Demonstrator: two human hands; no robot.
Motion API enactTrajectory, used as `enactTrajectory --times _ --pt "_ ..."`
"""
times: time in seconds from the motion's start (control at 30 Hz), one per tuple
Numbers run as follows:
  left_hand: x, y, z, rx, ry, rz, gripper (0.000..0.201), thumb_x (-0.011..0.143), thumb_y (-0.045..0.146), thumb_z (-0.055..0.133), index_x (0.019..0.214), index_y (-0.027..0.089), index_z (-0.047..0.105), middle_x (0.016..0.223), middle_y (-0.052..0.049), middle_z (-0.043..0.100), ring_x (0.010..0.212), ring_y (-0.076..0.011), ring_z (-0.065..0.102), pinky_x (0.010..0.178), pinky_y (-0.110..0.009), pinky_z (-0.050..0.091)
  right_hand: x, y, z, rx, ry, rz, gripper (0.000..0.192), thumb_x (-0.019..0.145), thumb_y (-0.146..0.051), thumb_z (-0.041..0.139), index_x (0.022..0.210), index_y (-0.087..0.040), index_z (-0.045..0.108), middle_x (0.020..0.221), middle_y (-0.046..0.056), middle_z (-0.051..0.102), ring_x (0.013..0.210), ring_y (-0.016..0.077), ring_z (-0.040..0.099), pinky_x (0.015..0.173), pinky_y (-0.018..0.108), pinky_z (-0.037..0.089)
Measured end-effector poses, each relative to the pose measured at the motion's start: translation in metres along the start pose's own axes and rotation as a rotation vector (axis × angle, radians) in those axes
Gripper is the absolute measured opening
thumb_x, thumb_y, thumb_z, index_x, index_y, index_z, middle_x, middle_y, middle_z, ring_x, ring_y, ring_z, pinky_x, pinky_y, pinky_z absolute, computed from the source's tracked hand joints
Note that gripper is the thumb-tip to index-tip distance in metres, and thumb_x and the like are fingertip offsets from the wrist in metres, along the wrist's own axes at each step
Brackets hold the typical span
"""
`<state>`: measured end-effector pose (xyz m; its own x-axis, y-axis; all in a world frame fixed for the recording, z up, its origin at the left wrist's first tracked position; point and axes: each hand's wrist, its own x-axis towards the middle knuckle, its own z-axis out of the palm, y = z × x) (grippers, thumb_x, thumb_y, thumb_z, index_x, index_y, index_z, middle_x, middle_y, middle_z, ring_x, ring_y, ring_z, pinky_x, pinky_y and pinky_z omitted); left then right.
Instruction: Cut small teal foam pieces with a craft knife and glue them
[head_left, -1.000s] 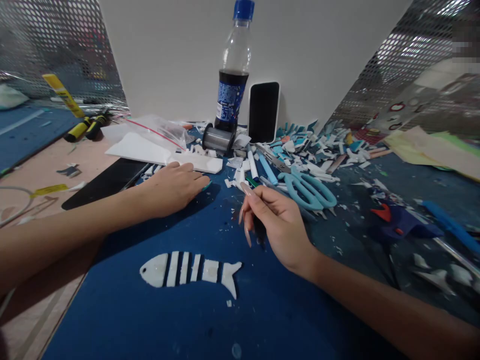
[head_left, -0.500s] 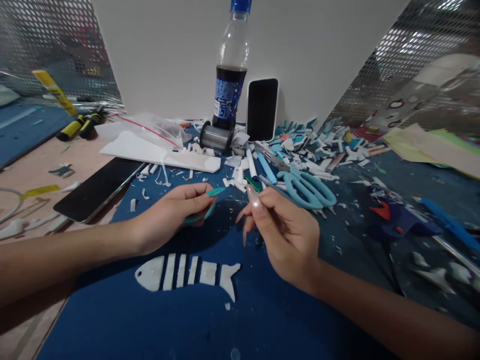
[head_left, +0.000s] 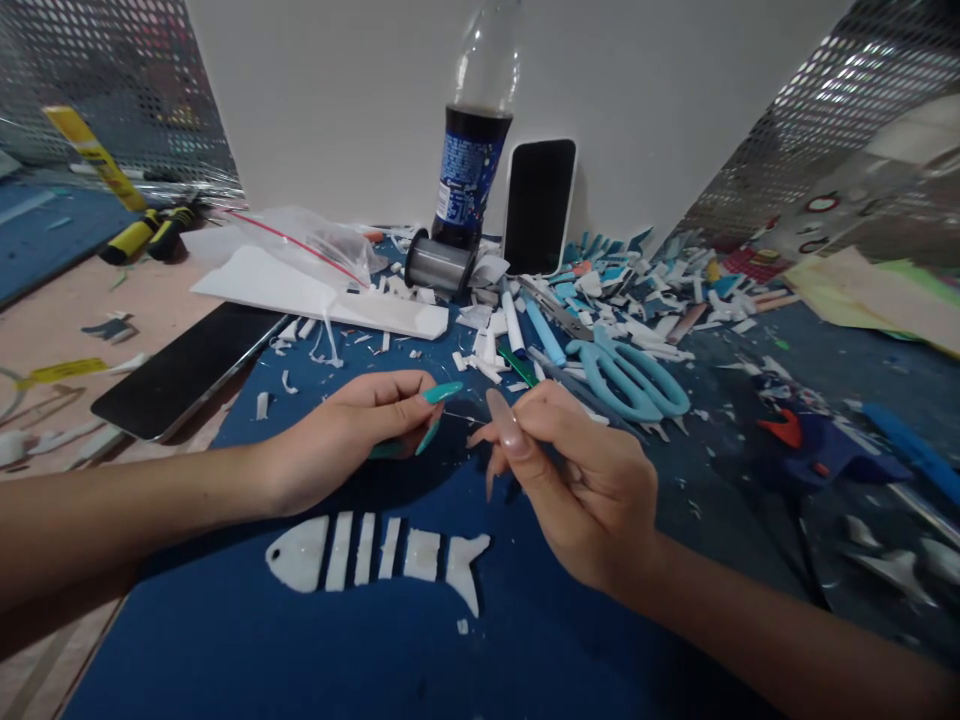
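One thin wire [head_left: 459, 417], pinched taut between left hand [head_left: 352, 432] and right hand [head_left: 581, 475], above one white fish cutout [head_left: 375, 550] on the blue surface [head_left: 300, 650]. One pair of scissors [head_left: 626, 372], two phones.

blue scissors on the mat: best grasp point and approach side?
Grip the blue scissors at the handle loops, near, coming from above on the near-right side. They lie flat with the loops toward the person and the blades pointing back-left into the pens and foam scraps, so that end is crowded. The right hand is nearest; it seems to pinch a thin tool already.
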<state>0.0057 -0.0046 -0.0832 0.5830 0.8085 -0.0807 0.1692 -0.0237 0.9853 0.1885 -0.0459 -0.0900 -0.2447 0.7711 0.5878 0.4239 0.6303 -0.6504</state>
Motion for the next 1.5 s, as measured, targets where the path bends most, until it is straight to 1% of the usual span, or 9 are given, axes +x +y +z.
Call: enactTrajectory --times 0.13,0.37,0.63,0.8,1.07,1.2,1.33,1.4,1.5 --pt "-0.002 -0.001 -0.002 -0.078 -0.012 -0.051 0.021 0.085 0.026 0.039 0.065 0.019 0.040 0.059 0.002 0.033 0.049 -0.0088 0.033 0.043 -0.022 0.033 0.001 0.000 0.000 0.012 -0.025 0.009 0.023 0.090 -0.017 0.048 0.069 -0.023 0.056 0.055 0.001 0.054 0.059 0.0152 0.051 0.055 0.031 0.044" --pt "-0.001 -0.001 -0.002 -0.010 -0.034 -0.032 0.022 0.086 0.030 0.037 0.067 0.021 0.038 0.060 0.002 0.033 0.049 -0.0105 0.031 0.045 -0.025 0.033 0.001 0.001 0.001 0.002 -0.021 -0.005 0.024 0.089 -0.014 0.048 0.067 -0.021 0.055 0.055 0.001 0.054 0.061 0.0154 0.052 0.058 0.031 0.044" --pt "-0.003 -0.004 -0.003 -0.245 -0.044 -0.135 0.023 0.087 0.031 0.046 0.069 0.016 0.044 0.063 0.004 0.034 0.054 -0.0064 0.030 0.051 -0.019 0.028 0.003 0.000 0.001 -0.010 0.001 -0.051 0.024 0.088 -0.011 0.050 0.066 -0.017 0.055 0.055 0.001 0.055 0.057 0.0126 0.049 0.054 0.027 0.041" --pt "-0.004 -0.003 -0.003 -0.264 -0.025 -0.173 0.021 0.087 0.032 0.049 0.075 0.015 0.048 0.063 0.004 0.037 0.055 -0.0055 0.032 0.050 -0.017 0.026 0.005 -0.001 0.002 -0.013 -0.002 -0.079 0.024 0.087 -0.008 0.050 0.065 -0.016 0.055 0.055 0.002 0.056 0.055 0.0120 0.048 0.054 0.027 0.039" --pt "-0.006 -0.004 0.001 -0.180 -0.067 -0.103 0.020 0.089 0.031 0.046 0.076 0.016 0.046 0.060 0.006 0.037 0.051 -0.0045 0.030 0.048 -0.017 0.026 0.004 0.000 0.002 -0.032 -0.038 -0.046 0.025 0.087 -0.009 0.050 0.064 -0.014 0.056 0.054 0.002 0.054 0.055 0.0115 0.045 0.055 0.027 0.039" --pt "-0.011 -0.003 -0.001 0.016 0.016 0.039 0.024 0.091 0.030 0.043 0.071 0.017 0.042 0.059 0.006 0.035 0.050 -0.0053 0.030 0.047 -0.018 0.027 0.003 0.002 0.002 -0.041 -0.089 0.034 0.028 0.090 -0.014 0.047 0.063 -0.014 0.056 0.055 0.002 0.053 0.057 0.0121 0.047 0.056 0.027 0.039" --pt "-0.014 -0.003 -0.008 0.483 0.277 0.409 0.019 0.088 0.018 0.045 0.070 0.018 0.041 0.060 0.006 0.039 0.053 -0.0063 0.033 0.050 -0.019 0.030 0.004 0.005 0.002 -0.033 -0.202 0.098 0.033 0.093 -0.017 0.044 0.061 -0.015 0.055 0.057 0.001 0.055 0.058 0.0109 0.049 0.059 0.026 0.039" --pt "-0.013 -0.005 -0.011 0.686 0.299 0.533 0.017 0.087 0.012 0.044 0.071 0.019 0.041 0.061 0.005 0.040 0.053 -0.0064 0.035 0.051 -0.020 0.031 0.004 0.006 0.002 -0.018 -0.251 0.116 0.035 0.094 -0.019 0.043 0.061 -0.015 0.055 0.057 0.000 0.056 0.058 0.0103 0.049 0.062 0.026 0.039" --pt "-0.012 -0.009 -0.012 0.819 0.277 0.583 0.016 0.088 0.010 0.042 0.074 0.019 0.041 0.061 0.005 0.043 0.052 -0.0061 0.037 0.050 -0.019 0.033 0.005 0.008 0.002 0.000 -0.269 0.150 0.036 0.095 -0.021 0.043 0.061 -0.016 0.056 0.058 0.000 0.057 0.059 0.0107 0.050 0.063 0.026 0.040"
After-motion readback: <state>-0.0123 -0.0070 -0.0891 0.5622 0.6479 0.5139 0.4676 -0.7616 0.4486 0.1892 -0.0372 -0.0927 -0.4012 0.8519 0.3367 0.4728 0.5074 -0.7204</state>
